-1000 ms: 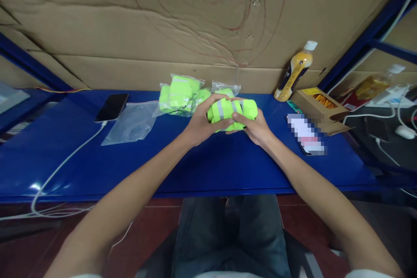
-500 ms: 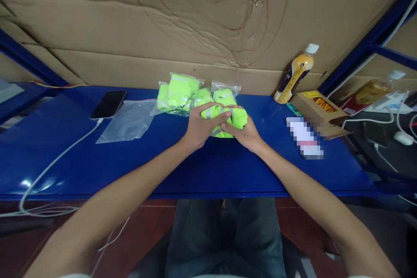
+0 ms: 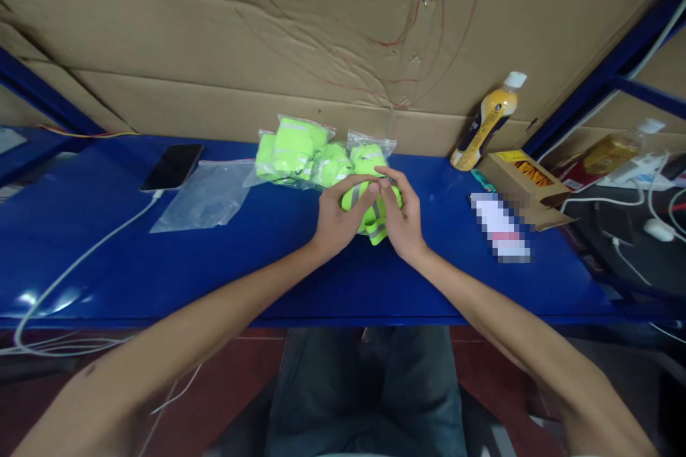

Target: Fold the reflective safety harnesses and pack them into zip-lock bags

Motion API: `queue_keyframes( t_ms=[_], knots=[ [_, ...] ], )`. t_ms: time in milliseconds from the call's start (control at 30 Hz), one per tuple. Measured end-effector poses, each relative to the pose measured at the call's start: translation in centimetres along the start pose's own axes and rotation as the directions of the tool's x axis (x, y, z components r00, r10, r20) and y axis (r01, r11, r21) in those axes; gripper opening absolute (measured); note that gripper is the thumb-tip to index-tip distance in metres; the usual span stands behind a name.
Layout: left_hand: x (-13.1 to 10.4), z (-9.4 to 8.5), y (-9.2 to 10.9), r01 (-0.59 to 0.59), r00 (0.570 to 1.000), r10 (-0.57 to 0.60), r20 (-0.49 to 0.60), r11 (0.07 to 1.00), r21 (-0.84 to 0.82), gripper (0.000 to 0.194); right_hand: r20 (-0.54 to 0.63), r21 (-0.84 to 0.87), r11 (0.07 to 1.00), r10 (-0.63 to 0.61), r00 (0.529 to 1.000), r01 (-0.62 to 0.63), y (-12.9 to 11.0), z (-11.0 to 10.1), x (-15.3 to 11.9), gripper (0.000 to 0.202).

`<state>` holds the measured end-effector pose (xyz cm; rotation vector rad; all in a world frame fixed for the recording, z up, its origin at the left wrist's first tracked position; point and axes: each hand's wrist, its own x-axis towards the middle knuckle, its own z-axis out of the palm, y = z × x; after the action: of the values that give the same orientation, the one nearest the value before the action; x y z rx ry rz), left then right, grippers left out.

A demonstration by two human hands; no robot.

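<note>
A neon-yellow reflective vest [image 3: 376,231] with grey stripes is bundled up between my two hands, low over the blue table. My left hand [image 3: 337,220] is wrapped round its left side, thumb on top. On the other side, my right hand [image 3: 404,220] grips it with the thumb near the left thumb. A short striped end hangs loose toward me. Just behind the hands lie several similar neon bundles [image 3: 294,146] in clear zip bags, one bag [image 3: 369,150] standing a little apart on the right. The palms hide part of the held vest.
An unfilled clear zip bag [image 3: 201,196] lies left, beside a black phone [image 3: 172,166] on a white cable. At right are a yellow drink bottle [image 3: 487,121], an open cardboard box [image 3: 528,186] and a blurred-out phone [image 3: 499,227]. A cardboard wall [image 3: 214,50] closes the back.
The vest has been turned in my hands, and a striped end now hangs at its front. My right fingers have shifted up over the top of the bundle.
</note>
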<state>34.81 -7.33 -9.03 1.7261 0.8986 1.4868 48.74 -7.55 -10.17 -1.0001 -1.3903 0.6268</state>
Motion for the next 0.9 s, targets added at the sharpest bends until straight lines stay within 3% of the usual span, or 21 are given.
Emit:
queue_keyframes(
  t_ms=[133,233,367,467,567,667,800,900],
  knots=[
    [0.2,0.0,0.3,0.001,0.999,-0.001,-0.042,1.000,0.003,0.043,0.048,0.044,0.999,0.000,0.999,-0.002,-0.4,0.0,-0.1,0.061],
    [0.4,0.1,-0.3,0.069,0.992,-0.072,-0.103,0.997,-0.035,0.052,0.078,0.123,0.992,0.016,0.997,-0.026,-0.2,0.3,-0.2,0.069],
    [0.4,0.0,-1.9,0.188,0.972,-0.199,-0.125,0.978,-0.093,0.053,0.064,0.142,0.989,0.027,0.998,-0.036,0.0,0.4,-0.2,0.065],
    [0.8,-0.5,-2.8,0.149,0.977,-0.152,-0.147,0.988,-0.030,0.047,0.075,0.152,0.988,0.011,0.997,-0.022,-0.2,0.3,-0.2,0.066],
    [1.3,-1.0,-2.9,0.131,0.977,-0.131,-0.168,0.991,-0.012,0.042,0.153,0.113,0.993,-0.039,0.987,0.021,-0.2,0.1,-0.2,0.077],
    [1.7,-1.2,-2.5,0.218,0.965,-0.227,-0.133,0.973,-0.079,0.052,0.209,0.027,0.997,-0.078,0.975,0.074,0.0,0.0,-0.1,0.087],
    [1.7,-0.9,-2.2,0.331,0.925,-0.353,-0.140,0.931,-0.155,0.064,0.183,0.012,0.999,-0.042,0.982,0.041,0.5,-0.1,0.1,0.072],
    [1.7,-0.6,-2.2,0.326,0.934,-0.345,-0.094,0.929,-0.176,0.069,0.142,0.069,0.997,0.024,0.990,-0.034,1.0,0.0,0.3,0.062]
  ],
)
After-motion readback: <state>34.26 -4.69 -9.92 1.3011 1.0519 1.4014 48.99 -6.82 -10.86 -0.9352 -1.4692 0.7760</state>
